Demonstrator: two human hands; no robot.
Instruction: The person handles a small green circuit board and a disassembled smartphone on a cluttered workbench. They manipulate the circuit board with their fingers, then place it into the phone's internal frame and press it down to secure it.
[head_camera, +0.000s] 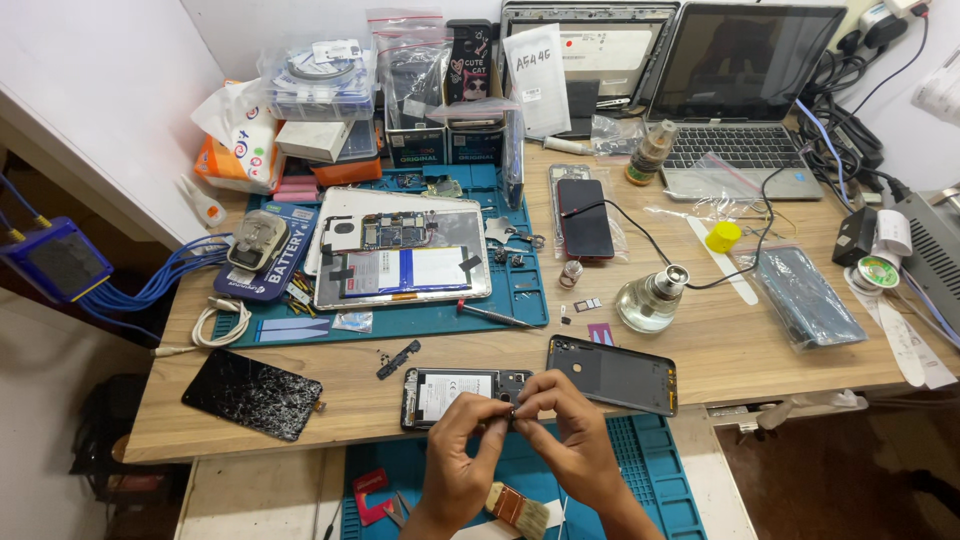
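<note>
A pale wooden bench (300, 385) fills the view, butted against a white wall (90, 90) at far left. Dark floor (850, 480) shows near right, a lighter floor patch (50, 440) near left. Even, bright light throughout.

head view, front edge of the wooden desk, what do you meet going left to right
cracked screen panel → small black strip part → opened phone under the left hand → right hand → dark back cover

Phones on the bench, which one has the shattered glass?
The black screen panel lying alone at the front left edge of the wooden table: its glass is covered in white cracks. The opened phone under the hands and the dark back cover show none.
</note>
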